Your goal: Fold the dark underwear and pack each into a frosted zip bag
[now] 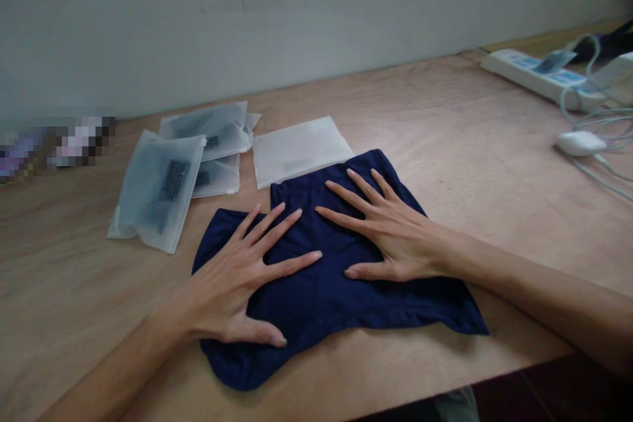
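A: Looking at what, right in front?
B: At a navy garment [316, 303], laid out near the front edge of the wooden surface [469, 178], slightly rumpled along the near side.
A: Touched by what?
B: By the left grip [227, 287] and the right grip [400, 231], both palm down. Released, both of them: spread wide across the cloth rather than clenched.
A: Resting where exactly?
B: With the left, on the left half, thumb toward the near side. With the right, a little farther up, on the right half. Close together at the middle, yet apart.
A: Seeing anything beyond?
B: Yes, a flat white pouch [301, 151] just past the far edge of the cloth; can't tell whether overlapped. Left of that, some frosted zip pouches [153, 194], overlapping, with dark contents showing through.
A: And off to the right?
B: Can see a white power strip [524, 72] and a white adapter [579, 142], well apart from the cloth.
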Demonstrator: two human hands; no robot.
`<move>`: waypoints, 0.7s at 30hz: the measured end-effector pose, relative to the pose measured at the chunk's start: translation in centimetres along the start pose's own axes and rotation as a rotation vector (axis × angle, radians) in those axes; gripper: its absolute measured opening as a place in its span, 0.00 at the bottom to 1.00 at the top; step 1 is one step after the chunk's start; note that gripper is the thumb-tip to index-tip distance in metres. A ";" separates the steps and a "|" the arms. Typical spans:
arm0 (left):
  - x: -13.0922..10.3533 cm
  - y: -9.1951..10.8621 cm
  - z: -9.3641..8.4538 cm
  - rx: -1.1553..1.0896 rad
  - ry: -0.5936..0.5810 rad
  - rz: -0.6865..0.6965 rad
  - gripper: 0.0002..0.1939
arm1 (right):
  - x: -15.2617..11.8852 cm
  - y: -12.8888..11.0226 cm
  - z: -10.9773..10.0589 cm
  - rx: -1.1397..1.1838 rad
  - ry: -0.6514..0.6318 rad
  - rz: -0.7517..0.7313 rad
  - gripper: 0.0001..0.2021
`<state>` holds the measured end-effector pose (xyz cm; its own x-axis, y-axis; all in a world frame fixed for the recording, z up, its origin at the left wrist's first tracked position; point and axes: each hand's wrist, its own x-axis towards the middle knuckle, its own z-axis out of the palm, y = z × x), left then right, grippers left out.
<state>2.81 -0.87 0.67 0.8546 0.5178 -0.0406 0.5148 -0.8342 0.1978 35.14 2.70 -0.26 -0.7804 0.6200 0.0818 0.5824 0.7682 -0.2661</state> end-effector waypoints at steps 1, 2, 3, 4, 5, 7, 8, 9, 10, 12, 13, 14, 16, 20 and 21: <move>-0.1 -0.1 0.0 -0.006 -0.006 0.004 0.50 | 0.0 0.0 0.0 0.001 0.001 -0.005 0.46; -0.2 -0.3 -0.1 -0.011 -0.008 0.004 0.47 | 0.0 0.0 0.0 0.002 0.006 -0.009 0.46; -0.2 -0.4 -0.1 -0.014 -0.008 0.002 0.44 | -0.1 0.0 0.0 0.002 0.013 -0.013 0.46; -0.3 -0.5 0.0 -0.013 -0.007 -0.004 0.42 | -0.1 0.0 0.0 0.000 0.018 -0.016 0.46; -0.3 -0.5 0.0 -0.009 -0.003 -0.011 0.41 | -0.1 0.1 0.1 -0.003 0.020 -0.019 0.46; -0.3 -0.5 0.1 0.007 0.003 -0.021 0.42 | -0.1 0.2 0.1 -0.010 0.020 -0.020 0.47; -0.3 -0.5 0.2 0.018 0.004 -0.026 0.44 | -0.2 0.2 0.2 -0.014 0.020 -0.017 0.47; -0.3 -0.5 0.2 0.028 0.003 -0.029 0.45 | -0.2 0.2 0.2 -0.018 0.019 -0.014 0.47; -0.3 -0.5 0.2 0.038 0.002 -0.032 0.45 | -0.2 0.3 0.2 -0.025 0.019 -0.008 0.47; -0.3 -0.4 0.2 0.052 0.001 -0.038 0.46 | -0.2 0.4 0.1 -0.042 0.017 0.002 0.45; -0.3 -0.4 0.2 0.057 0.001 -0.041 0.46 | -0.2 0.4 0.1 -0.053 0.016 0.007 0.44; -0.4 -0.4 0.2 0.061 0.000 -0.048 0.48 | -0.3 0.5 0.1 -0.065 0.017 0.012 0.42; -0.4 -0.3 0.0 0.072 -0.008 -0.068 0.50 | -0.4 0.7 0.1 -0.091 0.026 0.026 0.41; -0.4 -0.3 -0.2 0.086 -0.017 -0.086 0.53 | -0.6 1.0 0.1 -0.124 0.034 0.042 0.43; -0.3 -0.3 -0.2 0.090 -0.017 -0.082 0.54 | -0.7 1.1 0.2 -0.127 0.030 0.041 0.44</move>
<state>2.35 -0.77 0.82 0.8097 0.5826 -0.0702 0.5868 -0.8029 0.1048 36.25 3.10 -0.77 -0.7495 0.6541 0.1021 0.6391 0.7551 -0.1461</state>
